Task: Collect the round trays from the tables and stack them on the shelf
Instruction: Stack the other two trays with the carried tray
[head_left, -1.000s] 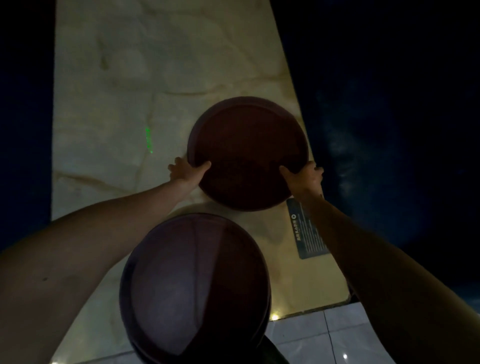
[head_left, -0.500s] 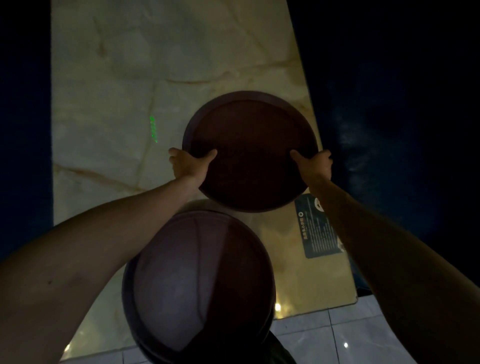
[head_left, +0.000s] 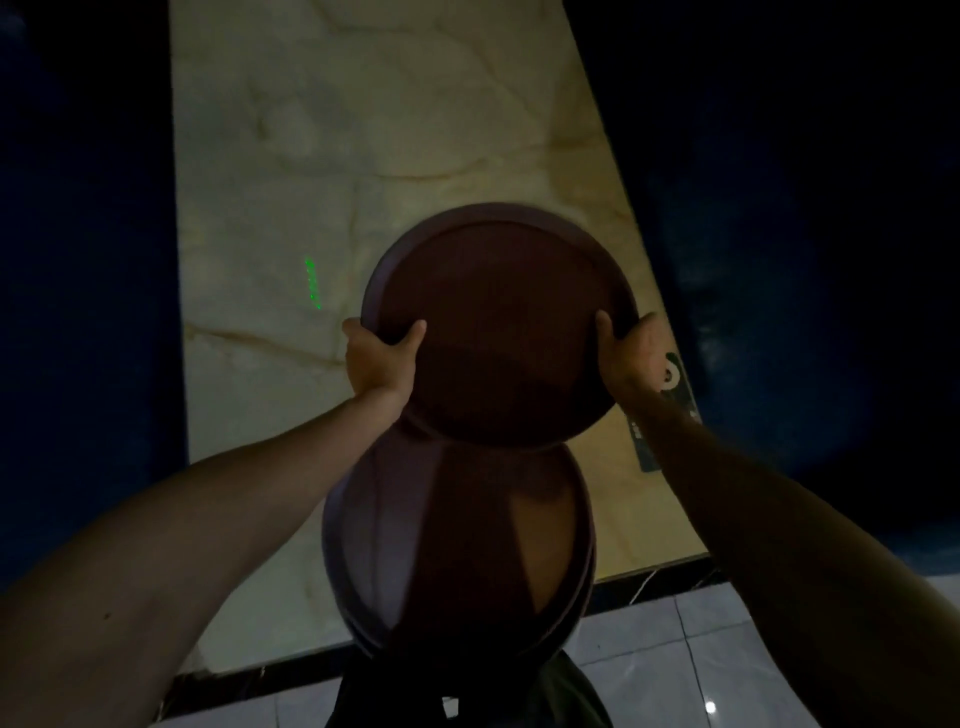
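Note:
In dim light, a round dark brown tray (head_left: 498, 322) is held above the marble table (head_left: 332, 156), tilted a little toward me. My left hand (head_left: 382, 358) grips its left rim and my right hand (head_left: 631, 353) grips its right rim, thumbs inside the tray. A second round tray (head_left: 457, 551), apparently on top of a small stack, sits lower at the table's near edge against my body; the held tray's near rim overlaps its far edge.
A dark card (head_left: 670, 410) with print lies at the table's right edge, partly under my right forearm. A green light mark (head_left: 313, 285) shows on the tabletop. Dark blue seating flanks the table; pale floor tiles (head_left: 675, 660) lie below.
Both hands have lifted the far tray and drawn it toward me, so it now overlaps the near tray's far edge.

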